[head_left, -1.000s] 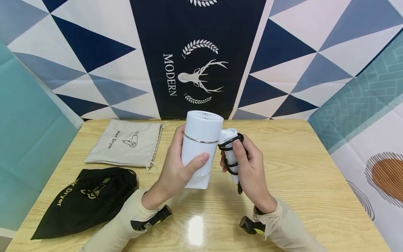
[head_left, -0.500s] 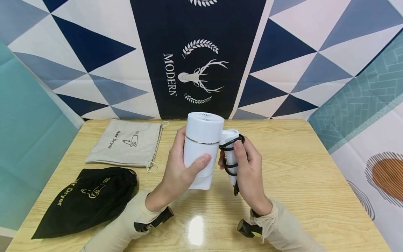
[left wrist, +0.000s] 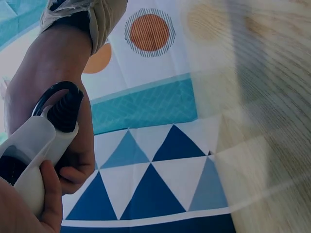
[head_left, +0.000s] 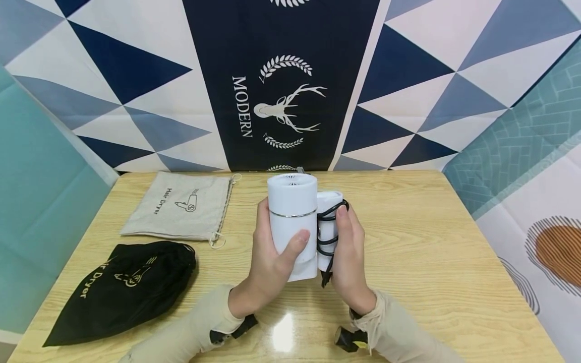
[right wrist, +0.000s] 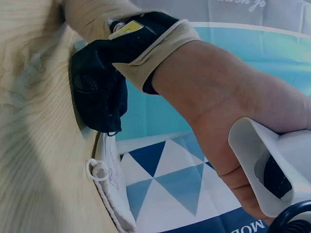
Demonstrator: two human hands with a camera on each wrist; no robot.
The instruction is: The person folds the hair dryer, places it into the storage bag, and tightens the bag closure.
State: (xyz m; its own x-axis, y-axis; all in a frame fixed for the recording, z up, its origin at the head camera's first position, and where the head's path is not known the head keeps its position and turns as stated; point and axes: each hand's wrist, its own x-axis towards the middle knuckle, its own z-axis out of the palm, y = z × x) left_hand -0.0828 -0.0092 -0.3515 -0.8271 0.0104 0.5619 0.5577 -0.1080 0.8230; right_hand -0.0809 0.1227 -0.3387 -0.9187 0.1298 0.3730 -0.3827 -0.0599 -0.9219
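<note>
A white hair dryer [head_left: 293, 199] with a silver ring is held upright over the table between both hands. My left hand [head_left: 271, 269] grips its wide barrel, thumb across the front. On the right side, the handle [head_left: 328, 232] lies folded along the barrel, wound with a black power cord [head_left: 328, 247]. My right hand [head_left: 353, 259] holds this handle, its thumb on the cord near the top. In the left wrist view, the cord leaves the handle through a ribbed black sleeve [left wrist: 67, 110]. The barrel's lower opening [right wrist: 260, 165] shows in the right wrist view. My right fingers are mostly hidden.
A beige drawstring pouch [head_left: 179, 206] printed "Hair Dryer" lies flat at the table's back left. In front of it lies a black drawstring bag [head_left: 122, 292] with gold print. The wooden table [head_left: 422, 262] meets a patterned backdrop [head_left: 281, 101] behind.
The handle has swung from slanting away to lying alongside the barrel. Both hands have come closer together, and the hair dryer sits slightly lower and more upright.
</note>
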